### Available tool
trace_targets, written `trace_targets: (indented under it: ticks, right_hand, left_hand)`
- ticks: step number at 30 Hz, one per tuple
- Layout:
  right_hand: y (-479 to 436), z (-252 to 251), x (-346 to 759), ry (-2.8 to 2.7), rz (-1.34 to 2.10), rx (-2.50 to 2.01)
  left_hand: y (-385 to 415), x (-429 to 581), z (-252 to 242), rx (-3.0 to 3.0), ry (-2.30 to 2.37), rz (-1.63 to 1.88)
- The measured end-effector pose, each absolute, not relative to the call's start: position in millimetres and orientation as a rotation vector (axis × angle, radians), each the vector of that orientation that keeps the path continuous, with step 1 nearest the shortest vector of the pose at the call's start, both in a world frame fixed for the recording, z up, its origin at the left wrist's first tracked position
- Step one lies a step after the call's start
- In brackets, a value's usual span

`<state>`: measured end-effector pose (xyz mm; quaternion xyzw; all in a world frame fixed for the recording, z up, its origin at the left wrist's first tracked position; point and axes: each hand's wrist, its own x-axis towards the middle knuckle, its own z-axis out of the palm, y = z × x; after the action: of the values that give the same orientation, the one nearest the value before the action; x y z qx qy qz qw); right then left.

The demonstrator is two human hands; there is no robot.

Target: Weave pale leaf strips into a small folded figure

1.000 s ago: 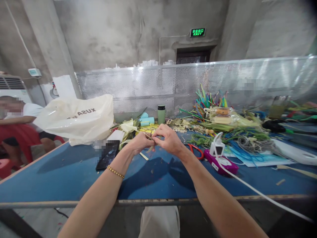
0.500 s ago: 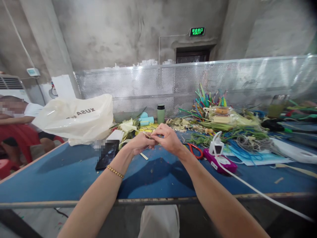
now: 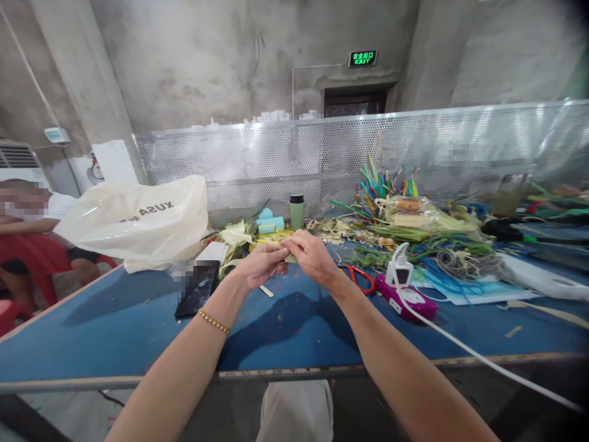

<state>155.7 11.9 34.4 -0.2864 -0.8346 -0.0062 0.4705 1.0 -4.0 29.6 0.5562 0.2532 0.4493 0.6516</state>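
My left hand, with a gold beaded bracelet on its wrist, is closed in a pinch above the blue table. Fingertips of my right hand meet it, also pinched. Between them a bit of pale yellow-green leaf strip shows; most of it is hidden by the fingers. Just below my left hand a short pale strip lies on the tabletop. Red-handled scissors lie to the right of my right hand, partly covered by the wrist.
Left are a dark phone and a big white plastic bag. A green bottle stands behind my hands. On the right are a purple power strip with a white cable, and heaped cords. A person sits far left.
Both hands stay together at the same place, with the fingers slightly shifted around the leaf strip. More of the strip shows under the right fingertips. The view has moved a little.
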Motion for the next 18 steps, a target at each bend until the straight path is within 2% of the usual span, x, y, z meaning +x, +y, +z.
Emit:
trace_targets:
  ticks: [7, 10, 12, 15, 18]
  right_hand:
    - [10, 34, 155, -1.914, -0.089, -0.650]
    - [10, 36, 158, -1.737, -0.227, -0.733]
    - [10, 36, 159, -1.649, -0.202, -0.816]
    - [8, 35, 155, -1.715, 0.117, -0.911]
    - [3, 33, 147, -1.732, 0.664, -0.939]
  left_hand:
    - [-3, 5, 29, 1.282, 0.590, 1.127]
    - [2, 3, 29, 1.279, 0.604, 1.275]
    - [8, 1, 28, 1.250, 0.607, 1.400]
    - [15, -3, 26, 1.148, 0.610, 1.519]
    - [19, -3, 22, 1.075, 0.567, 1.523]
